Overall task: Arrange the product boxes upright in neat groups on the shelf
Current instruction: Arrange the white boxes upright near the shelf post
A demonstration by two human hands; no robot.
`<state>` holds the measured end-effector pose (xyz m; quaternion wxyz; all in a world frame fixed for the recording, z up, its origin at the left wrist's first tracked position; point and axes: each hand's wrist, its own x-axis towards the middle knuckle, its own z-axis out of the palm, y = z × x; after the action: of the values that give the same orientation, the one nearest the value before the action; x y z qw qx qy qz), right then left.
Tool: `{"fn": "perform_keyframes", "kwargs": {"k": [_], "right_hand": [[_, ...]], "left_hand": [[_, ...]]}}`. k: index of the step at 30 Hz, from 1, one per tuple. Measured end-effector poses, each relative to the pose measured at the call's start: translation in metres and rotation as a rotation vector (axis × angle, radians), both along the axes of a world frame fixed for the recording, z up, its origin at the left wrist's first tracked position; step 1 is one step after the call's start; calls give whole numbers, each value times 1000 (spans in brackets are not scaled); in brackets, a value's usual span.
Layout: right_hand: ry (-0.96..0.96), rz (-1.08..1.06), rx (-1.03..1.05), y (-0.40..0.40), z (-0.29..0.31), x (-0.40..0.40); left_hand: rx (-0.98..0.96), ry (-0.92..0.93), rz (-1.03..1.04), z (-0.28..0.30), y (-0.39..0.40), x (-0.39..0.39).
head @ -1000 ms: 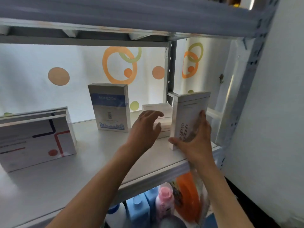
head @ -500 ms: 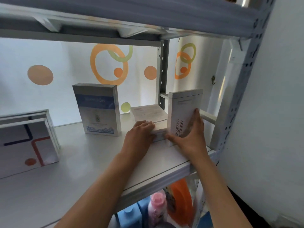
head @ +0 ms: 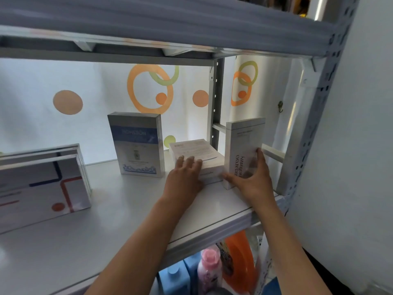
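On the white shelf (head: 63, 241), near its right end, reached forward with both bare forearms. Laid the left hand (head: 184, 179) palm down on the flat white box (head: 197, 155), fingers straight across its near top edge. Spread the right hand (head: 252, 177) against the front of the tall white box (head: 244, 145), thumb out along its lower left corner, fingers reaching up its right side. Stood upright, that carton, just beside the flat one, printed lettering running sideways. Stood farther back a glossy blue-banded box (head: 137, 145). Leaned at far left a stack of flat white boxes (head: 42, 188) with red and blue lines. Showed behind all a pale wall with orange and green circles, grey perforated uprights (head: 314, 116), bottles on the tier below.
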<state>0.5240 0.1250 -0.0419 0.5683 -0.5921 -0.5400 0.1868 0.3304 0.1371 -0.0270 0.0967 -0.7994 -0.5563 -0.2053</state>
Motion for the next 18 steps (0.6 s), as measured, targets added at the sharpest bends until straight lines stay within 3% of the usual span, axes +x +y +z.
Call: {"fn": "perform_keyframes", "kwargs": {"k": [7,18], "right_hand": [[42,24,-4,-2,2,3],[19,19,-64,-1,2,2]], "left_hand": [[130,93,22,1,-11,-6],[250,-68,-89,9,-87,-28]]}}
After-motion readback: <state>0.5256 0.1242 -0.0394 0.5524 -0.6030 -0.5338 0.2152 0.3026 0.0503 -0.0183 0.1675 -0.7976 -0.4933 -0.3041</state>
